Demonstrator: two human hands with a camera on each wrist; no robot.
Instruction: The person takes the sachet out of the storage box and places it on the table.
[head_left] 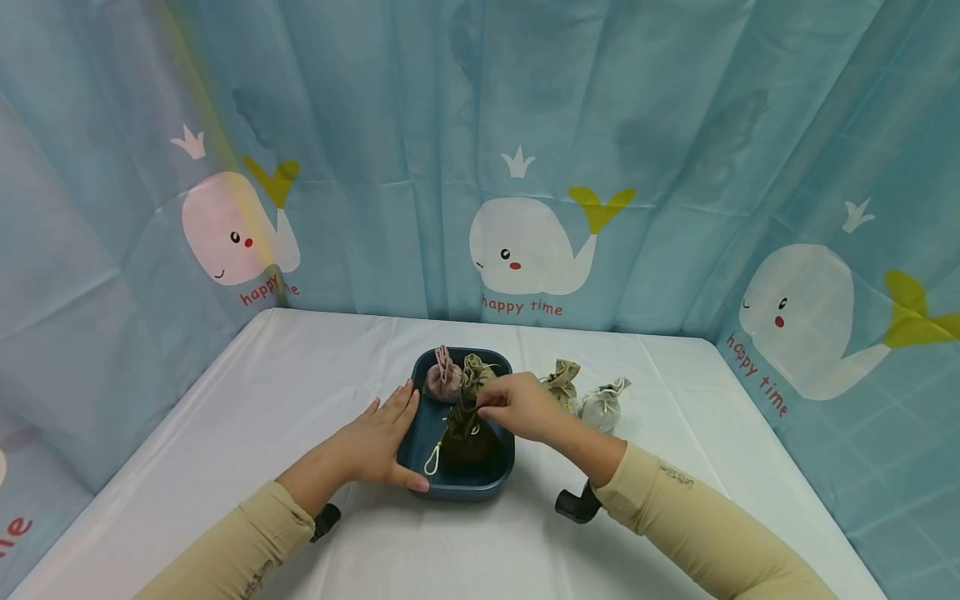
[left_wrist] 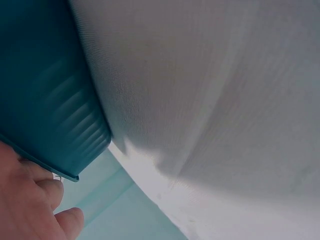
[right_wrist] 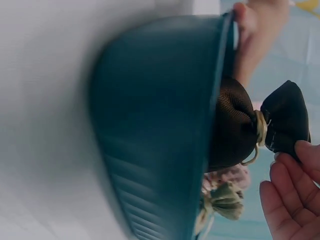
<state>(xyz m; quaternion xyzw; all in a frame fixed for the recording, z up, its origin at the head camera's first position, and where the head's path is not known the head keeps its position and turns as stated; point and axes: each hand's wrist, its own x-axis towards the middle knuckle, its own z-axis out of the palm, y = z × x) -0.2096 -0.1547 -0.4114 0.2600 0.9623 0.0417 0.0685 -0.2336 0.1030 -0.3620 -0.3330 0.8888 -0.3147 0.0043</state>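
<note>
A dark blue basin stands on the white table. My left hand rests along its left rim, fingers extended and thumb at the front corner. With thumb and forefinger my right hand pinches the gathered top of a dark brown drawstring pouch, in the front part of the basin. In the right wrist view the brown pouch shows a pale cord tied round its neck, and its body rises past the basin's rim. A pink pouch and an olive pouch sit at the basin's back.
Right of the basin, partly behind my right hand, stand a khaki pouch and a pale grey pouch. A blue curtain with whale prints hangs behind the white table. Black wrist cameras sit under both forearms.
</note>
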